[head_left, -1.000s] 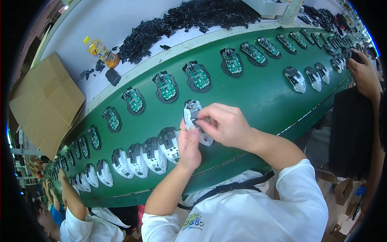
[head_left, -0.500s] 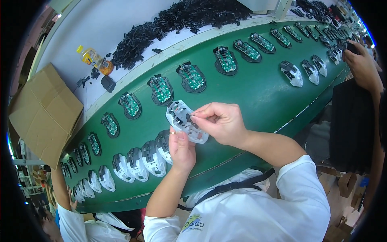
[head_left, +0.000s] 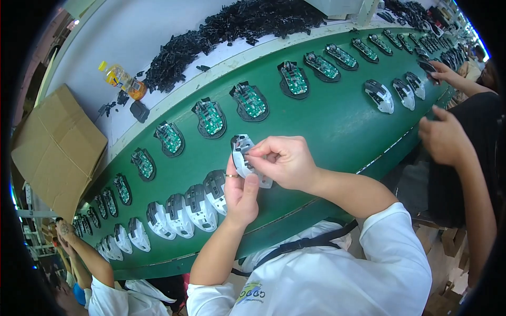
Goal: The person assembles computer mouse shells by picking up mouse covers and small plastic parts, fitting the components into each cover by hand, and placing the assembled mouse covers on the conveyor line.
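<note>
Both my hands hold one white plastic mouse shell (head_left: pixel 243 152) a little above the green conveyor belt (head_left: pixel 337 116). My left hand (head_left: pixel 240 192), with a ring on one finger, supports the shell from below. My right hand (head_left: pixel 284 160) pinches the shell's upper side with its fingertips. Just left of my left hand lies a row of several more white mouse shells (head_left: pixel 197 203) on the belt. Behind my hands a row of black mouse bases with green circuit boards (head_left: pixel 249 101) runs along the belt.
A heap of small black plastic parts (head_left: pixel 232 26) lies on the white table behind the belt, with an orange drink bottle (head_left: pixel 121 80) and a cardboard box (head_left: pixel 55 147) at left. Another person's hands (head_left: pixel 445 137) work at right; a further person's arm (head_left: pixel 87 255) reaches in at lower left.
The parts on the belt have shifted to the right. My hands have kept hold of the white shell and turned it slightly.
</note>
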The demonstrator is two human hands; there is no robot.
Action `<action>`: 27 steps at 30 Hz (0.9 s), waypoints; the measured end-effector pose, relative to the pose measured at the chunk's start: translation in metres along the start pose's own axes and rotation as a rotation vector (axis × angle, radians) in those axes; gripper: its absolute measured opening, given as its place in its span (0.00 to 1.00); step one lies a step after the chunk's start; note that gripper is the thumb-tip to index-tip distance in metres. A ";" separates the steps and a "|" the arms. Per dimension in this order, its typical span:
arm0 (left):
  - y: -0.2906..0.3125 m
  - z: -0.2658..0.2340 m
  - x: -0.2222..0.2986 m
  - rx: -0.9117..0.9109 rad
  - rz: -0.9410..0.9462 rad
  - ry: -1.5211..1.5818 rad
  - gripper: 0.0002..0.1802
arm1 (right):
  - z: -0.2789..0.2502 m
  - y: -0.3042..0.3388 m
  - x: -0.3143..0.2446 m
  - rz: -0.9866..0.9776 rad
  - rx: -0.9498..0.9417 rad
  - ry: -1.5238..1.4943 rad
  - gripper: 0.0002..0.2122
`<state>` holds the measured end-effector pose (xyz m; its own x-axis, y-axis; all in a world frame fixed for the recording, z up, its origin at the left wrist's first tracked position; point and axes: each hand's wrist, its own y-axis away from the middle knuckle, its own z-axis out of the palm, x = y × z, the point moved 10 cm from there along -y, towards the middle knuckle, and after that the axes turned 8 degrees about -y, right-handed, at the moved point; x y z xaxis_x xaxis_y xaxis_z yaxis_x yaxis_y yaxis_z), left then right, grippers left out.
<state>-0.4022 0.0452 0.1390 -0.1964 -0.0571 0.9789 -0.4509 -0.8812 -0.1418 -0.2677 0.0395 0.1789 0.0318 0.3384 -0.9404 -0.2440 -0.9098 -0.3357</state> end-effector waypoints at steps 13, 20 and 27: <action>0.012 -0.003 -0.017 -0.057 -0.243 0.313 0.38 | 0.005 -0.008 -0.048 -0.224 -0.185 0.376 0.15; 0.010 -0.003 -0.016 -0.085 -0.248 0.379 0.39 | 0.032 0.009 0.021 0.480 -0.403 -0.498 0.32; 0.009 -0.007 -0.009 -0.083 -0.232 0.342 0.39 | 0.042 0.010 0.024 0.563 -0.474 -0.599 0.32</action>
<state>-0.4106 0.0408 0.1280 -0.3528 0.3102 0.8828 -0.5833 -0.8106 0.0517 -0.3099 0.0481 0.1550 -0.5052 -0.2325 -0.8311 0.3511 -0.9351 0.0482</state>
